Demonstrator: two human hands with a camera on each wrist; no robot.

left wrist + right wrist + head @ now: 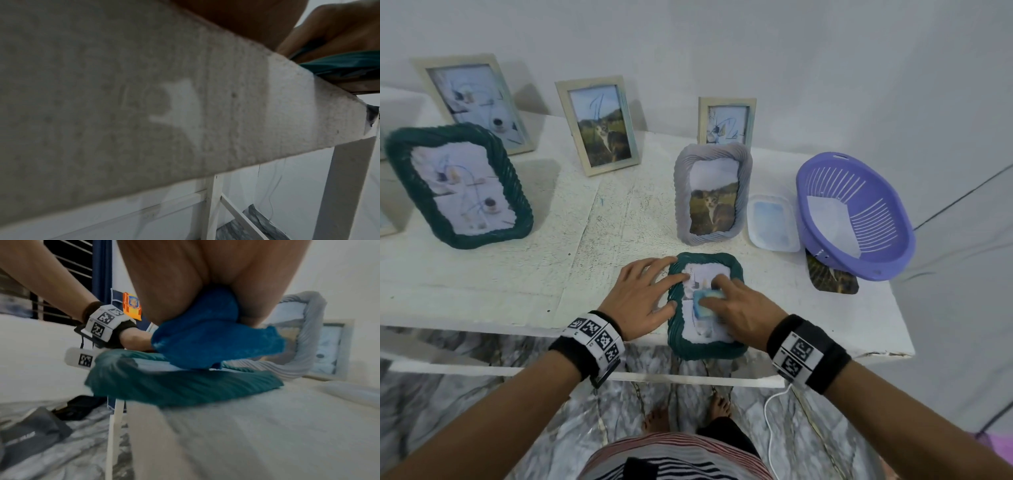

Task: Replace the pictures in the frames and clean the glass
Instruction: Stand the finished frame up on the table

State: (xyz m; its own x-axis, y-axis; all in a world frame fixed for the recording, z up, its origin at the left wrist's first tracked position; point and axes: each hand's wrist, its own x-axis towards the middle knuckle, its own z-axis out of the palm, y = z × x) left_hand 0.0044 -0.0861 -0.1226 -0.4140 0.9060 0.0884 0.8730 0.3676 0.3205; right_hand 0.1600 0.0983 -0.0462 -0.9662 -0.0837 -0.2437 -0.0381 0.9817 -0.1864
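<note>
The right hand (736, 308) is pressing a blue cloth (705, 301) onto the glass of the small green frame (705, 346), fingers curled over it. The left hand (643, 298) is lying flat and spread, steadying the frame's left edge. The frame is lying under both hands at the bench's (517, 274) near edge, a grey frame (710, 195) standing just beyond.

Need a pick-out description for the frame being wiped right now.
On the white table, go to the near edge at the middle. The frame lies flat there, under both hands. It is the small dark green woven one; the other green frame is bigger and stands at far left.
</note>
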